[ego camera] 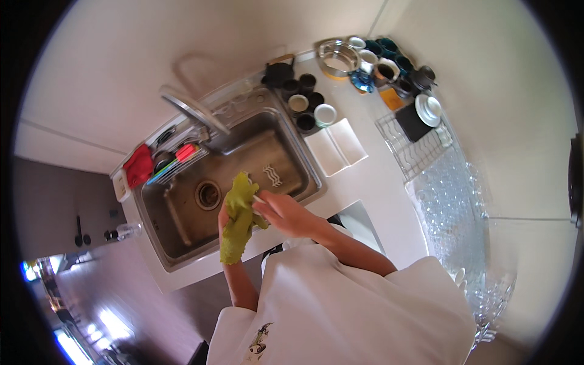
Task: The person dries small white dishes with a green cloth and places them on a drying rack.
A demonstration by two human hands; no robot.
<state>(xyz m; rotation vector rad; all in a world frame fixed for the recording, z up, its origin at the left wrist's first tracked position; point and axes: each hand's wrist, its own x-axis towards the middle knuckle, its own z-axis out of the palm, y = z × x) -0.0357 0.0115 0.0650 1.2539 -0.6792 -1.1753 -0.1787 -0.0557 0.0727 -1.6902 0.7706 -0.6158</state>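
Note:
A yellow-green cloth (239,214) lies draped over my left hand (223,221), which grips it above the near edge of the stainless steel sink (246,159). My right hand (285,214) is closed on a small white item (258,200) at the cloth's right side; its kind cannot be told. Beyond my hands, white wavy pieces (272,176) lie on the sink floor. The round drain (208,195) is left of the cloth. The tap (196,109) arches over the sink's far side.
Cups (325,115) and a dark teapot (279,73) stand right of the sink, near white rectangular dishes (336,147). A wire rack (397,141), a glass bowl (338,58) and much glassware (451,219) occupy the right counter. A rack (178,166) with a red cloth (138,166) beside it sits left.

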